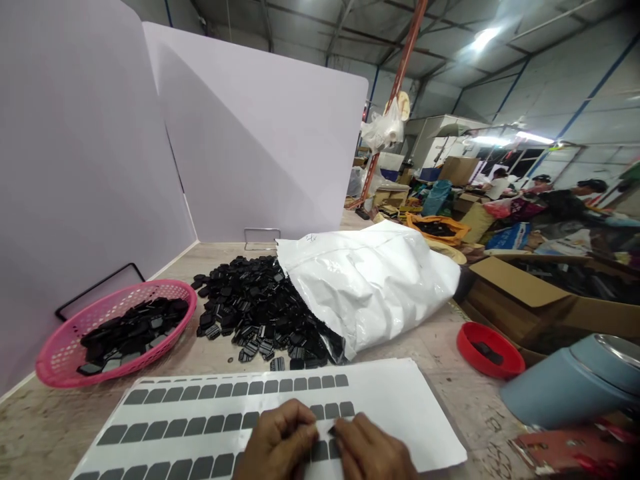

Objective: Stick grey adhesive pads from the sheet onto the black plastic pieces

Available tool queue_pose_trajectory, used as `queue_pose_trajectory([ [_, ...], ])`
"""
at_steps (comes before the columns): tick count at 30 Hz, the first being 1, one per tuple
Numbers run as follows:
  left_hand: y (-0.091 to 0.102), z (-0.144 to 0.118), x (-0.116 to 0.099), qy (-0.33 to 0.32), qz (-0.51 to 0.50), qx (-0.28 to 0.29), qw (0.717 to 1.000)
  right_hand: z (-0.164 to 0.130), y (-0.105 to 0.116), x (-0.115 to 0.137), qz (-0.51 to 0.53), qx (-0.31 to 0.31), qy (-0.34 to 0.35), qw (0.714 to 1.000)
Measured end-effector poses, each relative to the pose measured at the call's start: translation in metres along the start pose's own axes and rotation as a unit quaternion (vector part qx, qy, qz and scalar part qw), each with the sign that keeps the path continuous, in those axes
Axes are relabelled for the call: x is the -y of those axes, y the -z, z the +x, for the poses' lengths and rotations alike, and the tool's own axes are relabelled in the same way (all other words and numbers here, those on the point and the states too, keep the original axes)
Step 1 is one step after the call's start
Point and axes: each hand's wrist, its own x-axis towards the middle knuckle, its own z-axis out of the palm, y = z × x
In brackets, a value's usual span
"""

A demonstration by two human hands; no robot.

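A white sheet (400, 407) with rows of dark grey rounded stickers (215, 425) lies flat at the front of the table. Over its lower middle, my left hand (280, 440) has thumb and forefinger pinched together; whatever is between them is hidden. Just beside it, my right hand (373, 450) is closed on a small black piece (333, 431) at its fingertips, close above the stickers. Behind the sheet spreads a heap of small black plastic pieces (245, 293), some showing light stripes. The heap reaches into the mouth of a white plastic bag (375, 280).
A pink basket (50, 360) with black pieces stands left. To the right are a red dish (465, 347) holding a dark piece, a blue flask (555, 387) and a cardboard box (520, 283). White panels (260, 133) rise behind; people sit far right.
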Motion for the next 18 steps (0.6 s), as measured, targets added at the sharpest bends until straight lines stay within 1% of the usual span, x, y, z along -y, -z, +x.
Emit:
queue_pose_trajectory([
  [2,0.006,0.0,-0.013,-0.014,0.06,-0.04,0.997,-0.003,0.015,-0.015,-0.024,0.023,-0.082,0.996],
  [3,0.008,0.001,-0.019,-0.022,0.081,-0.049,0.995,-0.003,0.022,-0.022,-0.052,0.039,-0.107,0.992],
  [4,0.008,0.003,-0.025,-0.029,0.091,-0.049,0.994,-0.002,0.027,-0.027,-0.073,0.052,-0.123,0.988],
  [5,0.007,0.006,-0.028,-0.032,0.095,-0.037,0.994,0.0,0.03,-0.029,-0.089,0.065,-0.131,0.985],
  [7,-0.002,0.014,-0.028,-0.032,0.089,0.01,0.996,0.005,0.031,-0.028,-0.107,0.081,-0.123,0.983],
  [8,-0.009,0.019,-0.026,-0.03,0.083,0.036,0.995,0.008,0.029,-0.026,-0.117,0.072,-0.113,0.984],
  [10,-0.021,0.03,-0.019,-0.031,0.081,0.068,0.994,0.013,0.023,-0.02,-0.145,0.028,-0.088,0.985],
  [12,-0.029,0.039,-0.011,-0.041,0.102,0.077,0.991,0.016,0.017,-0.016,-0.167,-0.002,-0.063,0.984],
  [13,-0.031,0.042,-0.008,-0.045,0.117,0.076,0.989,0.017,0.015,-0.015,-0.168,0.0,-0.056,0.984],
  [15,-0.032,0.045,-0.005,-0.049,0.143,0.075,0.986,0.017,0.014,-0.016,-0.154,0.039,-0.055,0.986],
  [18,-0.033,0.042,-0.008,-0.049,0.163,0.069,0.983,0.016,0.016,-0.018,-0.133,0.086,-0.075,0.985],
])
